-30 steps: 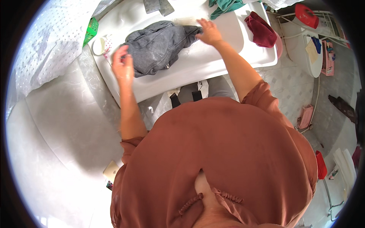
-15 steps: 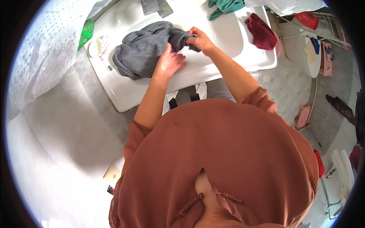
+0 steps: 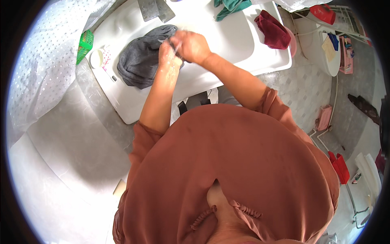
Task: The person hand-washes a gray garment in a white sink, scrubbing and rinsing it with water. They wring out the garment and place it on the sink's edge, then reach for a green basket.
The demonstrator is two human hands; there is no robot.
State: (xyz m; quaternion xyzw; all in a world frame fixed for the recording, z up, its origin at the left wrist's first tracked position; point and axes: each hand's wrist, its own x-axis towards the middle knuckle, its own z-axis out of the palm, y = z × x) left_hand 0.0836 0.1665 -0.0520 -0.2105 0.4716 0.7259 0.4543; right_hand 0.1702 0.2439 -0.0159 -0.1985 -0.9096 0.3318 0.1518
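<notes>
A dark grey garment lies bunched up on the left part of a wide white washbasin. At the garment's right end my two hands are close together. My left hand, its wrist and forearm shiny wet, is closed on a fold of the cloth. My right hand is curled into a fist against it, gripping the same end of the garment. Its fingers are somewhat blurred by motion. Most of the gripped cloth is hidden behind both hands.
A grey metal tap rises behind the garment. Green cloth and a dark red cloth lie at the basin's far and right rims. A white cup stands on the left corner, beside a green basket.
My left hand was open with fingers spread beside the garment; it has closed on the cloth. My right hand has moved left to meet it. The garment is bunched more tightly.
</notes>
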